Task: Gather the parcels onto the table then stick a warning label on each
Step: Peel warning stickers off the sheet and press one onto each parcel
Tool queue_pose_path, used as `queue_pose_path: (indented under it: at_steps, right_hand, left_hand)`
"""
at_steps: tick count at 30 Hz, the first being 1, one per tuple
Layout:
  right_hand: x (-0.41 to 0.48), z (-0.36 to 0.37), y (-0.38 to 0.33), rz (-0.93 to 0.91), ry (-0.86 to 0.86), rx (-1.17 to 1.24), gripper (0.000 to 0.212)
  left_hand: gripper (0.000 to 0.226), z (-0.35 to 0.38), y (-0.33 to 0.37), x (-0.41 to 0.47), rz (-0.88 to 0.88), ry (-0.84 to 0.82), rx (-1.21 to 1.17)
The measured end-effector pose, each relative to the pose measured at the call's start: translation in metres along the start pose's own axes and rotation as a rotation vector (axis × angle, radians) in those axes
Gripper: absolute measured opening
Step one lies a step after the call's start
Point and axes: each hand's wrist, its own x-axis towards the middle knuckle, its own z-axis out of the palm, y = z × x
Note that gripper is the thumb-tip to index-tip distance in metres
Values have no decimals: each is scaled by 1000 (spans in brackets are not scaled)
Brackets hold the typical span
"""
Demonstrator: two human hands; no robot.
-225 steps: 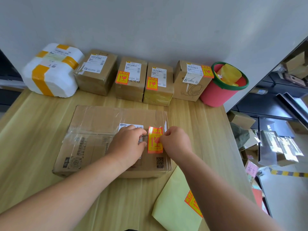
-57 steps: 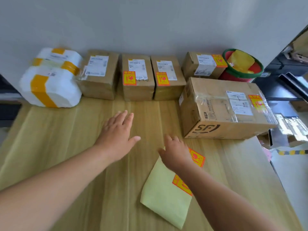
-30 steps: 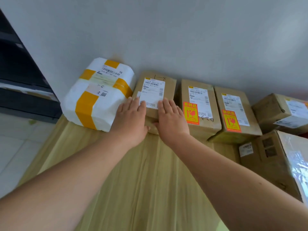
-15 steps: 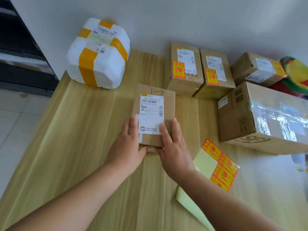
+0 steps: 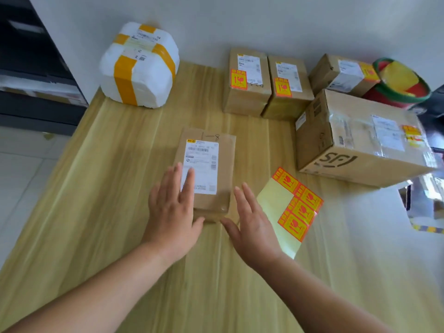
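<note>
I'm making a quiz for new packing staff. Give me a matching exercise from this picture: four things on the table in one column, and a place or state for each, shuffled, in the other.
Things
1. white parcel
2. small brown parcel
3. big box
4. sticker sheet

Places or states
A. flat on the table, beside the right hand
B. far left corner, against the wall
C. right edge, one warning label stuck on top
D. middle, under the fingers of the left hand, nothing stuck on yet

Pairs: 1-B, 2-D, 3-C, 4-A
</note>
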Motion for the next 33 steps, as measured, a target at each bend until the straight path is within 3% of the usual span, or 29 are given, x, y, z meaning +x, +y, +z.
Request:
queue_pose_path:
  at_steps: [3, 5, 9, 15, 22, 24, 27, 30, 33]
  right_hand:
    - [-39, -2, 38, 152, -21, -101, 71]
    - [-66, 0, 67, 261, -131, -217, 75]
    - [-103, 8, 109, 281, -343, -292, 78]
    - [-123, 12, 139, 137, -171, -260, 34]
    - [-142, 2, 158, 25, -124, -74, 29]
    - [-146, -3, 160, 23, -143, -33, 29]
    - [-145, -8, 160, 34, -137, -16, 29]
    - [-130, -11, 155, 64, -74, -76, 32]
    - [-101, -6, 152, 87, -27, -147, 60]
  left_hand:
    - [88, 13, 35, -18, 246, 111, -61]
    - [76, 30, 59, -27, 260, -21, -114]
    - [69, 70, 91, -33, -102, -272, -369]
    - [77, 103, 102, -10, -394, -363, -460]
    - [83, 116, 120, 25, -696, -322, -831]
    - [71, 117, 127, 33, -719, -342, -879]
    - [21, 116, 135, 42, -683, -325, -922]
    - [33, 120, 137, 45, -631, -280, -811]
    - [76, 128, 137, 38, -482, -285, -277]
